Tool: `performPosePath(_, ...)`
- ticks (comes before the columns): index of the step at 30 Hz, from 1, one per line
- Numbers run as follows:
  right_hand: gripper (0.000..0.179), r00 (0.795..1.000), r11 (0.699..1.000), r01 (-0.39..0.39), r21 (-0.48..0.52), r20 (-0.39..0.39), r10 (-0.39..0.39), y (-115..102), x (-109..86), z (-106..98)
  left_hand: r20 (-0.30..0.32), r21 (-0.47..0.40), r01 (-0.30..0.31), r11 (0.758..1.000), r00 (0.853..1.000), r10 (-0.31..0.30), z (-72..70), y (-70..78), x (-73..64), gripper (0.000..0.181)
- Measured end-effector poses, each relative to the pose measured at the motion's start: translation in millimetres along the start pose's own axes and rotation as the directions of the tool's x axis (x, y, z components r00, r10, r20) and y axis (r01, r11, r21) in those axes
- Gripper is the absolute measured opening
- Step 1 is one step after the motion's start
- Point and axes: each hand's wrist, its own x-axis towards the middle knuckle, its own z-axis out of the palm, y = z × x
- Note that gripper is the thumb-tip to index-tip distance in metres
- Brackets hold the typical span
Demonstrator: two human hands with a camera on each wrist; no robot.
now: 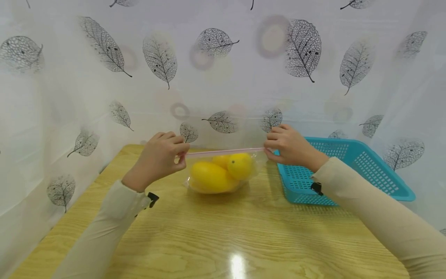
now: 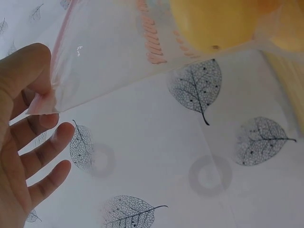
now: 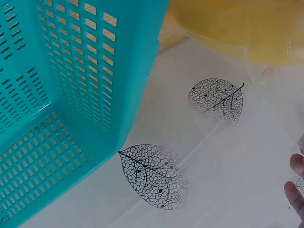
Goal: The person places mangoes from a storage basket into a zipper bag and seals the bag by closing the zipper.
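Observation:
A clear zip bag (image 1: 223,152) with a pink top strip holds several yellow fruits (image 1: 213,176), one long and oval, another round like a lemon or orange. My left hand (image 1: 161,158) pinches the strip's left end between thumb and forefinger; in the left wrist view the bag's corner (image 2: 43,102) shows in that pinch, the other fingers spread apart. At the strip's other end, my right hand (image 1: 290,146) pinches the corner. Only a few fingertips (image 3: 297,190) of it show in the right wrist view. The strip is stretched straight between both hands.
A turquoise perforated basket (image 1: 348,144) stands on the wooden table (image 1: 195,236) at the right, partly behind my right forearm. A pale curtain (image 1: 237,89) with a leaf print hangs behind and beside the table.

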Motion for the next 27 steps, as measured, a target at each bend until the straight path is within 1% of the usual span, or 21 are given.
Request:
performPosePath(4,0.057,1.000,1.000,-0.005,0.001,0.002,0.005,2.4,-2.8,-0.8,-0.007,-0.005,-0.001,1.000,1.000,0.001,0.3,0.3,-0.2,0.012)
performPosePath(7,0.054,1.000,1.000,-0.007,0.006,0.012,0.007,4.7,-5.7,-1.1,-0.010,-0.010,-0.002,1.000,1.000,0.002,1.1,0.3,-0.4,0.012)
performPosePath(9,0.042,1.000,1.000,-0.007,0.013,0.017,0.007,6.3,-7.7,-1.6,-0.010,-0.011,-0.003,1.000,1.000,0.003,1.4,0.5,-0.7,0.012)
performPosePath(12,0.018,1.000,1.000,-0.005,0.019,0.025,0.005,8.2,-9.9,-2.4,-0.010,-0.011,-0.005,1.000,1.000,0.005,1.9,0.5,-0.7,0.012)
performPosePath(14,0.007,1.000,1.000,-0.004,0.018,0.026,0.003,9.4,-11.2,-3.0,-0.010,-0.009,-0.008,1.000,1.000,0.008,1.8,0.8,-0.5,0.011)
performPosePath(20,0.006,1.000,1.000,0.003,0.014,0.016,-0.004,11.1,-13.7,-3.4,-0.010,0.002,-0.018,1.000,1.000,0.018,0.2,1.5,0.9,0.011)
performPosePath(27,0.009,1.000,1.000,0.010,0.016,0.014,-0.010,12.6,-13.3,-2.2,0.004,0.007,-0.013,1.000,1.000,0.013,-1.0,2.7,0.1,0.011)
